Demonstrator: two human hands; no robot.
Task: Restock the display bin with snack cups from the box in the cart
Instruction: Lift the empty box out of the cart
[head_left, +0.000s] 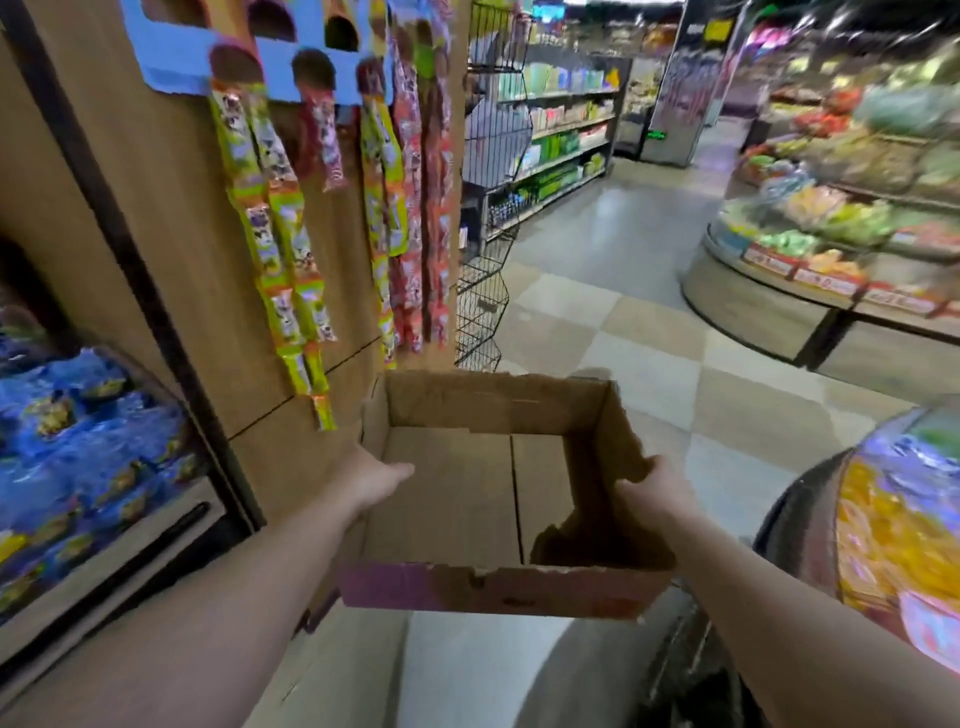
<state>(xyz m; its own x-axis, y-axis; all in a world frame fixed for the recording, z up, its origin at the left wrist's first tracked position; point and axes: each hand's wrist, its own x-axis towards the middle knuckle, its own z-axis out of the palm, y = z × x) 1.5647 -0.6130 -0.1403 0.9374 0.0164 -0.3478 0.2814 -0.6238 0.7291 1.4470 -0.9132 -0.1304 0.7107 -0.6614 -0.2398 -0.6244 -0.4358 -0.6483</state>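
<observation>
The left hand (376, 480) grasps the left wall of the cardboard box (498, 519), thumb hooked inside, and the right hand (652, 491) grasps the torn right wall, so the box hangs level between them, its long axis running hand to hand. It looks empty; right of the box lies the display bin (883, 545), nearer the right hand.

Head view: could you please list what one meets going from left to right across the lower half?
Blue snack packs → left hand → cardboard box → right hand → round bin of orange snack cups.
</observation>
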